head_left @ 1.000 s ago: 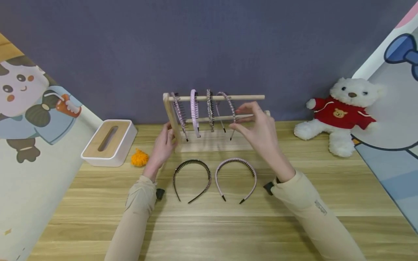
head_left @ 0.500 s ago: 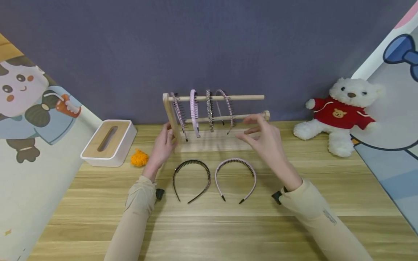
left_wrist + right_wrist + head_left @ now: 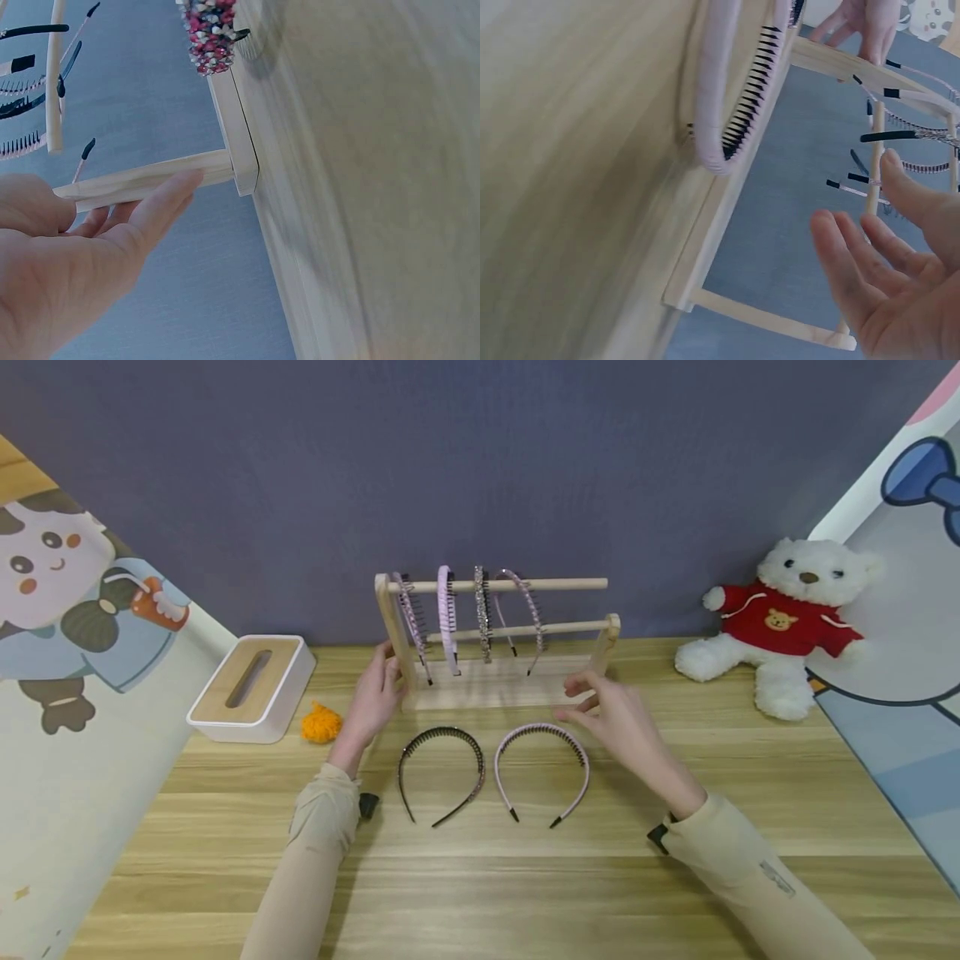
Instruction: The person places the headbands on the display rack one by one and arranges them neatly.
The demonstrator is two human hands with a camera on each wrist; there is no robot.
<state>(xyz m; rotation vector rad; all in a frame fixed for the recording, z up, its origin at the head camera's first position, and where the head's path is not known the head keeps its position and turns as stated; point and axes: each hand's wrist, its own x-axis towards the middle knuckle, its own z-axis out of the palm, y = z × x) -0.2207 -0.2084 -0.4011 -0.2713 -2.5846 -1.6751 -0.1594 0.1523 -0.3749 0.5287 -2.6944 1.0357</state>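
The step in hand looks like hanging bands on the rack (image 3: 570, 584); the next move likely calls for a pinch on the pink band (image 3: 542, 727).
Nearest, the pink band and, left of it, the dark band (image 3: 442, 730) lie on the desk (image 3: 480, 893), in front of the rack. The right grip (image 3: 618, 718) hovers just beside the pink band's curved top, slack-fingered and holding nothing. The left grip (image 3: 372, 697) holds the rack's left side. Farther back, four hung bands (image 3: 447, 618) straddle the rack, leaving its right end free.
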